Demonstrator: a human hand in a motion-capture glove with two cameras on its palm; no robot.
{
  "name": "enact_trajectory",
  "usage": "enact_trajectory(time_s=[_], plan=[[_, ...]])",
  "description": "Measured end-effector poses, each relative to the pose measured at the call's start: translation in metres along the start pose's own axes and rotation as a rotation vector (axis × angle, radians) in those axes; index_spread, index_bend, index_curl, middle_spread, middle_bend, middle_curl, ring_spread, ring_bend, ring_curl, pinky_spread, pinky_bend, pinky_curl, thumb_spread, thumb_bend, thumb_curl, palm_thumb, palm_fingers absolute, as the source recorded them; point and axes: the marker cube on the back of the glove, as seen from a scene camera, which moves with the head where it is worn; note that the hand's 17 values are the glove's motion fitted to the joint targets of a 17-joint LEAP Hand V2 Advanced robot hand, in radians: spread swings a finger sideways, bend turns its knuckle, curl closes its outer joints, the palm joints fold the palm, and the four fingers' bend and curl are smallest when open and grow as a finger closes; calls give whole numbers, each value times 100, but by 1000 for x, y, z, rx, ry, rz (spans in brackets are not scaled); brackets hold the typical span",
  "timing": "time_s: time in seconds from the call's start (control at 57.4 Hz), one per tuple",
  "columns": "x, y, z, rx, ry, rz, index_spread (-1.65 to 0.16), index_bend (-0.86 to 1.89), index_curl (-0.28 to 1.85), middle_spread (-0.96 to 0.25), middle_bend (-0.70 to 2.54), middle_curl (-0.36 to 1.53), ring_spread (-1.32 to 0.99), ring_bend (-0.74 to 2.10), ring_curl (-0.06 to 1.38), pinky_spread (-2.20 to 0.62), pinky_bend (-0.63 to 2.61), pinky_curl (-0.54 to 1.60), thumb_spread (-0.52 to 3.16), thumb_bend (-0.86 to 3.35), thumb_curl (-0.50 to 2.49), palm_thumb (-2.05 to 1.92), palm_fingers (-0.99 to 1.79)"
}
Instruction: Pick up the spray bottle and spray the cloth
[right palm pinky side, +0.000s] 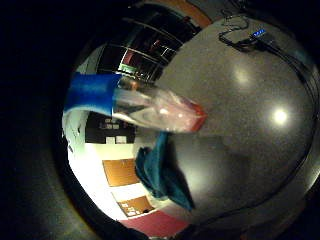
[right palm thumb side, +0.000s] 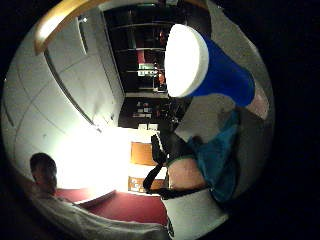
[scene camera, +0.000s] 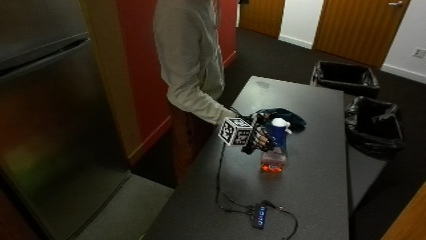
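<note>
Spray bottle gripped upright on the table.
The spray bottle (scene camera: 275, 145), blue and white head over a clear body with orange-red base, stands on the dark table (scene camera: 313, 190); right hand (scene camera: 259, 139) fingers curl round its neck. Teal cloth (scene camera: 283, 117) lies just behind.

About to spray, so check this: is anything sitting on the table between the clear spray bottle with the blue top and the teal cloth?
Nothing visible: bare dark tabletop lies between the spray bottle, gripped by the gloved right hand, and the crumpled teal cloth.
</note>
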Motion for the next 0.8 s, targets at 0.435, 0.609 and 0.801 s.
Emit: enact_trajectory(time_s=[0.435,0.609,0.801], plan=[[0,-34,32,64,-102,-2,-30,12,19,-6,30,38,-5,48,32,11,36,35,94,-2,39,62,28],[-7,-50,44,43,-110,-1,-29,21,24,-8,32,38,-7,51,31,6,27,32,93,-1,41,69,62],[-18,-73,60,-13,-46,-16,-25,15,31,-15,41,43,-16,54,35,-7,21,32,72,3,51,95,114]])
